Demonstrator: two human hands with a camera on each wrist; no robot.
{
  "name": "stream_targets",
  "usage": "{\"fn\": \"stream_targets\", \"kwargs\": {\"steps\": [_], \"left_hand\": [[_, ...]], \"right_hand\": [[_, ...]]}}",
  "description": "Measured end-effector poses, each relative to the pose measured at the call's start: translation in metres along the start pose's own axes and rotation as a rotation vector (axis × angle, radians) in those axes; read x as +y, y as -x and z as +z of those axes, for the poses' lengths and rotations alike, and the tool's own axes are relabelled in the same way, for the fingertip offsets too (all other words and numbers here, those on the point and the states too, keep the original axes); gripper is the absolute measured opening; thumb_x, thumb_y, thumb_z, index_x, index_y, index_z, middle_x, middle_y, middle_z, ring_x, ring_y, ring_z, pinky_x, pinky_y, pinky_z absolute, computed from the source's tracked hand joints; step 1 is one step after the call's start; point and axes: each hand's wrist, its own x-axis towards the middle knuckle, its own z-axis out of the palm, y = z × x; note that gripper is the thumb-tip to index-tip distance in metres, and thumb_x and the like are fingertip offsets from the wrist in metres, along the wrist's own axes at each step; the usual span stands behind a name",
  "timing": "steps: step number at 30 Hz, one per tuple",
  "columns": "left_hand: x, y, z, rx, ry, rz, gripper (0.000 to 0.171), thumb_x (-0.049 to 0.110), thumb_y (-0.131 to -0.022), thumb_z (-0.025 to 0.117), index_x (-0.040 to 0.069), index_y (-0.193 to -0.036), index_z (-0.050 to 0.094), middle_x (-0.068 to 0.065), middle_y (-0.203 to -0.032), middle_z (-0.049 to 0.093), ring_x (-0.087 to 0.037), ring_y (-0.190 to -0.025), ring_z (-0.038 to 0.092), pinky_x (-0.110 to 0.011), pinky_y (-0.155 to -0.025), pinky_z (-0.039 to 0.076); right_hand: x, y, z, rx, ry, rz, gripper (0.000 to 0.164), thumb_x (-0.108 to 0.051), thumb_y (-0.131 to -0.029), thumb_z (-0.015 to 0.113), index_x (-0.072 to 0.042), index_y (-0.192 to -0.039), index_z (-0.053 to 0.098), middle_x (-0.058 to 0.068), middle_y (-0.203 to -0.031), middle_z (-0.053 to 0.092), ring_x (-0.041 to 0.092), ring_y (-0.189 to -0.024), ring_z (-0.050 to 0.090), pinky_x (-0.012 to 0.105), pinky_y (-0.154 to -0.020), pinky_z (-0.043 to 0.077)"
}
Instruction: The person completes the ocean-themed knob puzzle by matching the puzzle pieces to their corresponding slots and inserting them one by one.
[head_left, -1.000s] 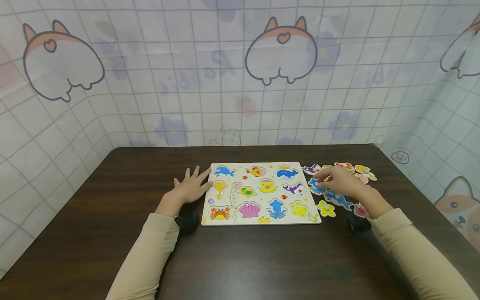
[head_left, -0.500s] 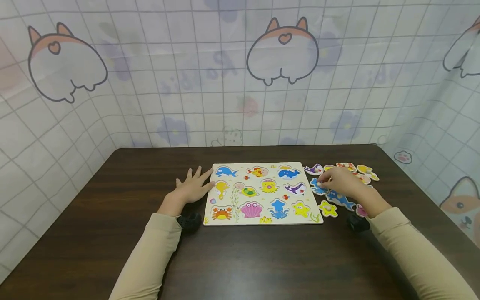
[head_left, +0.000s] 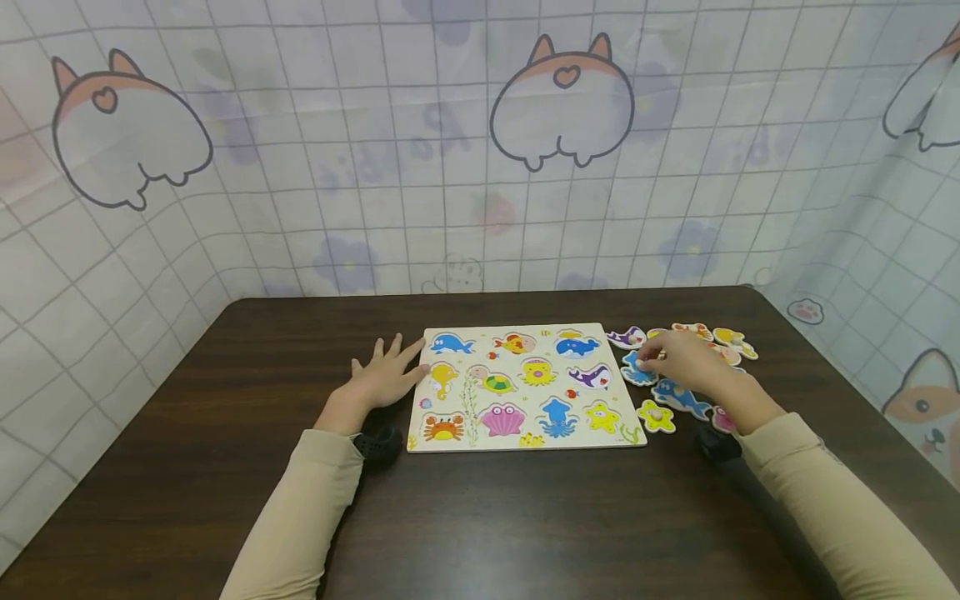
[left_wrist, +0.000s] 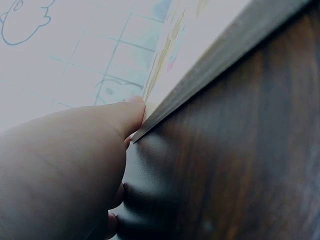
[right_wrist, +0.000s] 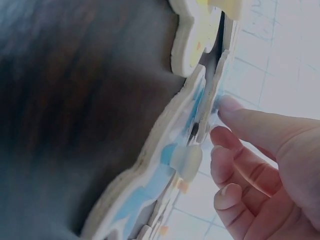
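A pale peg puzzle board (head_left: pixel 513 350) with sea-animal pictures lies flat on the table. My left hand (head_left: pixel 382 375) rests at its left edge with fingers spread. In the left wrist view the thumb (left_wrist: pixel 131 116) touches the board's rim (left_wrist: pixel 200 70). My right hand (head_left: pixel 686 362) is over the loose pieces right of the board. Its thumb and curled fingers pinch at a blue puzzle piece (head_left: pixel 634 373); its knob is hidden by the fingers. Nearer in the right wrist view lies another blue piece (right_wrist: pixel 142 192) with a pale knob (right_wrist: pixel 186 162).
Several loose pieces lie around the right hand: a yellow star (head_left: pixel 656 417), a blue-and-white piece (head_left: pixel 681 400), a purple whale (head_left: pixel 627 337) and a yellow piece (head_left: pixel 735 341). A pink piece (head_left: pixel 723 420) sits by the right wrist. Dark wooden table (head_left: pixel 525 525); patterned cloth (head_left: pixel 420 183) behind.
The right fingers have shifted slightly at the blue piece, which has moved a little to the right, away from the board. The left hand stays in place on the board's edge.
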Motion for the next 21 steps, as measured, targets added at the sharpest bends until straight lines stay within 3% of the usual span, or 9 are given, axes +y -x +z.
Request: {"fn": "stream_targets", "kwargs": {"steps": [8,21], "left_hand": [[0.0,0.001,0.0,0.0,0.001,0.002,0.067,0.049,-0.11,0.038,0.02,-0.167,0.018,-0.024,-0.169,0.003,-0.053,-0.151,-0.005,-0.081,-0.109,-0.002],[-0.001,-0.001,0.0,-0.001,-0.009,0.0,0.067,0.05,-0.11,0.038,0.021,-0.167,0.017,-0.024,-0.169,0.003,-0.052,-0.151,-0.005,-0.081,-0.109,-0.002]], "right_hand": [[-0.01,0.005,-0.005,0.074,0.014,-0.052,0.016,-0.012,-0.096,0.074,0.001,-0.104,0.077,0.011,-0.097,0.072,0.02,-0.076,0.058,0.038,-0.068,0.054],[-0.043,0.008,0.002,0.051,0.068,-0.102,0.015,-0.014,-0.096,0.075,-0.003,-0.105,0.08,0.007,-0.097,0.073,0.019,-0.08,0.062,0.039,-0.07,0.056]]}}
